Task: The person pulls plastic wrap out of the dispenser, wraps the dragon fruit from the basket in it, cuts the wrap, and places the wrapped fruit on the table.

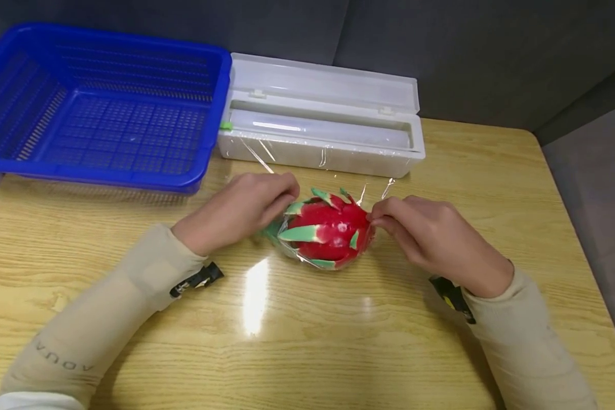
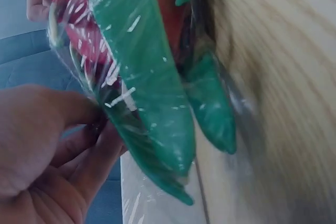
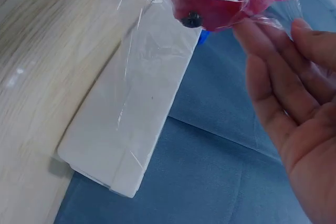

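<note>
A red dragon fruit [image 1: 325, 230] with green leafy tips lies on the table, clear plastic wrap [image 2: 113, 72] drawn over it. At its leafy end, my left hand [image 1: 241, 208] pinches the wrap between thumb and fingers. On the opposite side, my right hand [image 1: 430, 236] pinches the film close to the fruit's rounded end. In the right wrist view, a dark round spot [image 3: 191, 19] shows on that end. The film stretches back from the fruit toward the roll [image 1: 318, 130] in a white wrap box [image 1: 312, 156], whose lid stands open.
A blue plastic basket [image 1: 128, 179] stands at the back left, beside the box. Near the box's left end sits a small green piece [image 1: 226, 126]. Behind the wooden table [image 1: 338, 336] rises a dark grey padded panel [image 1: 466, 62].
</note>
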Demonstrator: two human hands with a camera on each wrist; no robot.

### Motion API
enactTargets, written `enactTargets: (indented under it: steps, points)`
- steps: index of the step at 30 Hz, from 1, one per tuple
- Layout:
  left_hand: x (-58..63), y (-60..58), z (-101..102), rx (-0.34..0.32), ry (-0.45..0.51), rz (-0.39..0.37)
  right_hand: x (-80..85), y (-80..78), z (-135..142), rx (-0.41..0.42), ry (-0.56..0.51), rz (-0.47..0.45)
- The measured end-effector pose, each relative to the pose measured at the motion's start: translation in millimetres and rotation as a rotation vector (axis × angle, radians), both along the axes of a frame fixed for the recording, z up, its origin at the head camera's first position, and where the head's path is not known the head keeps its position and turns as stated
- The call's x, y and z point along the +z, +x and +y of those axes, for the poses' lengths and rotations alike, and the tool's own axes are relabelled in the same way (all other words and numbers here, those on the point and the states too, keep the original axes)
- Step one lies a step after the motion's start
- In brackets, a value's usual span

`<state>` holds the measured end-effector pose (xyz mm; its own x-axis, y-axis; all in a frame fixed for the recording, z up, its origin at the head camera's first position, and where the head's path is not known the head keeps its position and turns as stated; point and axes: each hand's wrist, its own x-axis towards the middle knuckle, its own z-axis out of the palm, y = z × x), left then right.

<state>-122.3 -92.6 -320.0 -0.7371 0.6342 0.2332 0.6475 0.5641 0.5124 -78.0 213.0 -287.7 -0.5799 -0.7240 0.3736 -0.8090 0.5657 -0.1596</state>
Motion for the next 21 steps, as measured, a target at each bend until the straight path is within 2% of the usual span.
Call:
enactTargets:
  steps: [4, 8, 13, 16, 18, 21]
  points:
    - [-3.6, 0.7, 3, -0.024, 0.018, 0.022, -0.2, -4.0, -4, 0.008, -0.020, 0.020]
    - [-5.5, 1.5, 3, -0.027, 0.020, 0.019, -2.6, -9.3, -9, 0.002, -0.045, -0.002]
    - [-7.3, 1.9, 3, -0.003, 0.038, -0.037, -5.7, -11.8, -15, -0.014, -0.083, -0.059]
    - [-8.2, 2.3, 4, 0.018, 0.067, -0.062, -5.1, -9.0, -17, -0.042, -0.103, -0.038]
    - [-9.6, 2.4, 4, 0.034, 0.093, -0.045, -4.8, -6.2, -19, -0.058, -0.110, -0.008]
    - [-12.0, 2.6, 5, 0.058, 0.134, 0.027, -5.9, -2.8, -23, -0.064, -0.124, 0.014]
